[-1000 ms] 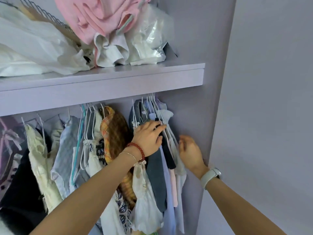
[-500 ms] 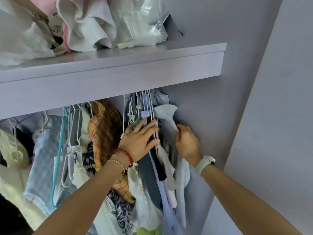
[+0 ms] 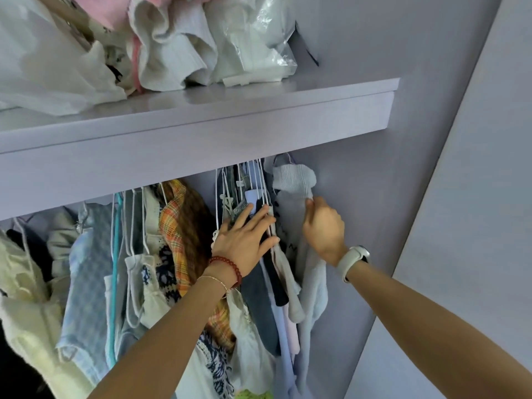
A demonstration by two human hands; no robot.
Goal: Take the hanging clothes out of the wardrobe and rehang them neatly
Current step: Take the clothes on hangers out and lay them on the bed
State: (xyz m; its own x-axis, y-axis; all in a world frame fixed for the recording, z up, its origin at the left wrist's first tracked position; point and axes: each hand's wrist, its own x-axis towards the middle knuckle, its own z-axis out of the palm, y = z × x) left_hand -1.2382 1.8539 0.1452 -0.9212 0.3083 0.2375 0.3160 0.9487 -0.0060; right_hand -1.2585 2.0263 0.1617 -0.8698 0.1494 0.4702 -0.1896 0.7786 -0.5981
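Several garments hang on white wire hangers (image 3: 259, 182) under the wardrobe shelf. My left hand (image 3: 247, 237), fingers spread and straight, presses a bunch of dark and pale blue clothes (image 3: 267, 306) to the left. My right hand (image 3: 324, 228) grips the pale grey knit garment (image 3: 292, 180) that hangs furthest right, beside the wardrobe's side wall. An orange plaid shirt (image 3: 178, 226) hangs just left of my left wrist. The rail itself is hidden behind the shelf front.
The lilac shelf (image 3: 201, 122) above carries piled white and pink fabric (image 3: 172, 47) and plastic bags (image 3: 259, 38). More clothes hang to the left, among them a teal hanger (image 3: 115, 254) and a cream top (image 3: 26, 298). The wardrobe's side wall (image 3: 374, 197) stands close on the right.
My right hand rose from low beside the clothes and took hold of the rightmost grey garment. My left hand stayed pressed on the bunch. The view drew closer.
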